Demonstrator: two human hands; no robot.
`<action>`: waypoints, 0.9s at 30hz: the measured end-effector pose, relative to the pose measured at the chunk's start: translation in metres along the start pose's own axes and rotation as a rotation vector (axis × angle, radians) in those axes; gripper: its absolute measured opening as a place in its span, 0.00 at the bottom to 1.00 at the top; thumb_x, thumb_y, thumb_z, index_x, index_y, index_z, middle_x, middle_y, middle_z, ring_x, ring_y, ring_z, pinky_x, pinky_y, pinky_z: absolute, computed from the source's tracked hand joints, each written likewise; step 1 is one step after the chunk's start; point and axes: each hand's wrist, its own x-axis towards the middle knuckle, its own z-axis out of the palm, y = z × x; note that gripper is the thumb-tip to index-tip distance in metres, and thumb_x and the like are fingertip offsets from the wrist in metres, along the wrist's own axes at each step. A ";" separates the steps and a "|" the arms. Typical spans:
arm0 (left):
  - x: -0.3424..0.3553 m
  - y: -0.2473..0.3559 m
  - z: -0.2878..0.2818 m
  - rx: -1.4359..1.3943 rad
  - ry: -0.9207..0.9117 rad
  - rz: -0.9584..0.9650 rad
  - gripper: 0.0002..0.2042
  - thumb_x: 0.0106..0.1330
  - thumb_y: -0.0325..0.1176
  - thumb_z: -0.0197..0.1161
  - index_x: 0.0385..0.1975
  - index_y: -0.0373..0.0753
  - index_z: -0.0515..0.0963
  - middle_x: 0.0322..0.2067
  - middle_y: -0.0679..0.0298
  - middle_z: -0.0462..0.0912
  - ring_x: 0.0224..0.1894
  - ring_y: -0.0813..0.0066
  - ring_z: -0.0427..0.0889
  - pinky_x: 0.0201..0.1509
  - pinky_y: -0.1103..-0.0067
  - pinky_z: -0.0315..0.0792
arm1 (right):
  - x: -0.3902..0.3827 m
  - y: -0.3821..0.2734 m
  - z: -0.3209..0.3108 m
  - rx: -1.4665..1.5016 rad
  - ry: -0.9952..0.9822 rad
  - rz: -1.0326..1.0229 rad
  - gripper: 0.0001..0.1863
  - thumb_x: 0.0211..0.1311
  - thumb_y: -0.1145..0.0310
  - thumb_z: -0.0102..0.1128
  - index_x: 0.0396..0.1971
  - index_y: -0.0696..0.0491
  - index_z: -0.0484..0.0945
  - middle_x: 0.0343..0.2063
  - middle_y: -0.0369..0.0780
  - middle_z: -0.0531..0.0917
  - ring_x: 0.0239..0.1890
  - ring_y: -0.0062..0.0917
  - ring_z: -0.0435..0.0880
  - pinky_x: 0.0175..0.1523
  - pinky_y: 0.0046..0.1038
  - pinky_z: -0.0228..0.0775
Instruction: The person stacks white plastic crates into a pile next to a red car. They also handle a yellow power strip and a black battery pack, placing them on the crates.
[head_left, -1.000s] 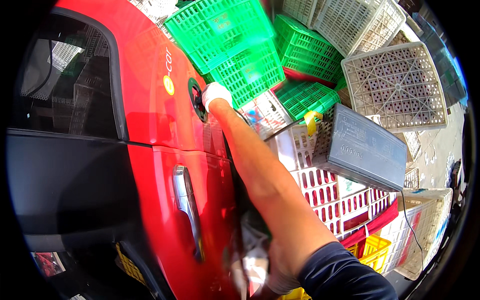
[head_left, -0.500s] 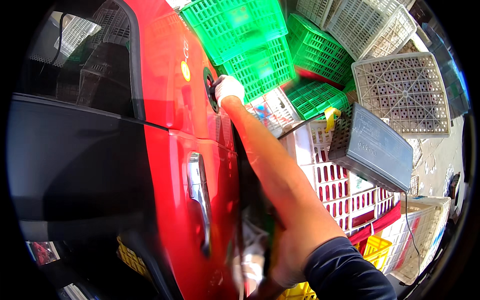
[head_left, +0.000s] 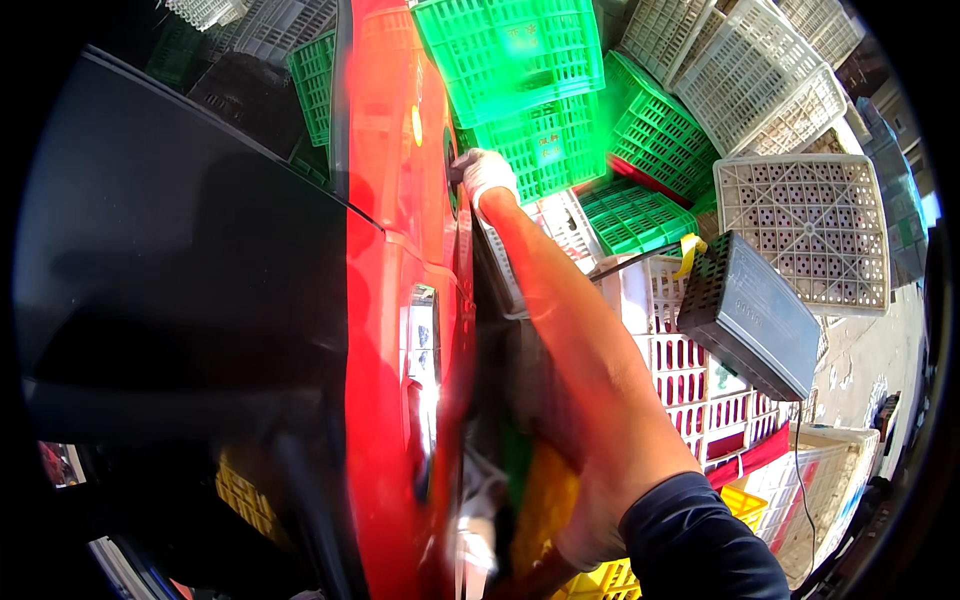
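Observation:
My right hand, in a white glove, is at the dark round recess in the side of a red vehicle. Its fingers are bent around a dark, plug-like piece at that recess; the hand covers most of it. Low down beside the vehicle's edge is a blurred whitish shape, possibly my gloved left hand, with no fingers readable. A chrome door handle sits below the recess. To the right of my forearm, a grey box-shaped charger with a yellow tag rests on a white crate.
Green crates are stacked just beyond my hand. White crates and an upturned pale crate stand farther right. A black cable runs from the charger behind my forearm. Yellow crates are below my arm.
The view has shifted, so the red vehicle and crates appear farther right and the vehicle's side looks narrower. My right hand stays at the round recess.

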 end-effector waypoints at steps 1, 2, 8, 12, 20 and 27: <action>0.000 0.000 0.000 0.003 -0.007 -0.005 0.26 0.65 0.30 0.61 0.62 0.36 0.62 0.57 0.57 0.74 0.54 0.70 0.76 0.58 0.71 0.73 | 0.000 0.001 -0.001 -0.068 0.001 -0.062 0.13 0.55 0.80 0.50 0.32 0.54 0.85 0.31 0.45 0.86 0.38 0.31 0.85 0.45 0.30 0.74; 0.000 -0.001 0.000 0.008 -0.009 -0.010 0.26 0.65 0.30 0.61 0.62 0.36 0.62 0.57 0.57 0.73 0.54 0.70 0.76 0.58 0.71 0.73 | 0.001 0.000 -0.002 -0.172 -0.015 -0.006 0.14 0.55 0.79 0.50 0.33 0.52 0.85 0.33 0.45 0.86 0.39 0.33 0.85 0.48 0.30 0.74; -0.001 -0.008 0.000 0.024 0.035 0.029 0.26 0.66 0.29 0.60 0.63 0.37 0.61 0.57 0.57 0.73 0.54 0.70 0.76 0.58 0.71 0.73 | 0.005 0.000 0.003 -0.168 -0.045 0.002 0.10 0.54 0.77 0.55 0.33 0.54 0.84 0.33 0.46 0.87 0.35 0.32 0.86 0.42 0.30 0.76; -0.003 -0.004 0.004 0.069 0.015 0.053 0.25 0.67 0.28 0.60 0.63 0.37 0.61 0.58 0.58 0.73 0.54 0.70 0.76 0.58 0.71 0.73 | 0.010 0.015 0.010 -0.106 0.039 -0.053 0.12 0.54 0.81 0.51 0.33 0.56 0.84 0.31 0.46 0.86 0.33 0.32 0.84 0.42 0.29 0.74; -0.026 0.011 0.036 0.760 0.111 0.261 0.23 0.64 0.31 0.65 0.58 0.35 0.69 0.52 0.59 0.78 0.52 0.75 0.77 0.57 0.74 0.73 | -0.014 -0.038 -0.021 -0.351 -0.228 -0.039 0.18 0.61 0.72 0.50 0.51 0.49 0.79 0.47 0.48 0.83 0.50 0.41 0.82 0.55 0.33 0.72; -0.009 0.004 0.009 1.196 -0.169 0.676 0.19 0.56 0.35 0.69 0.45 0.35 0.76 0.42 0.57 0.82 0.42 0.65 0.82 0.46 0.73 0.75 | -0.055 -0.102 -0.083 -0.614 -0.082 -0.193 0.16 0.63 0.68 0.47 0.47 0.51 0.79 0.47 0.47 0.82 0.51 0.43 0.81 0.54 0.38 0.74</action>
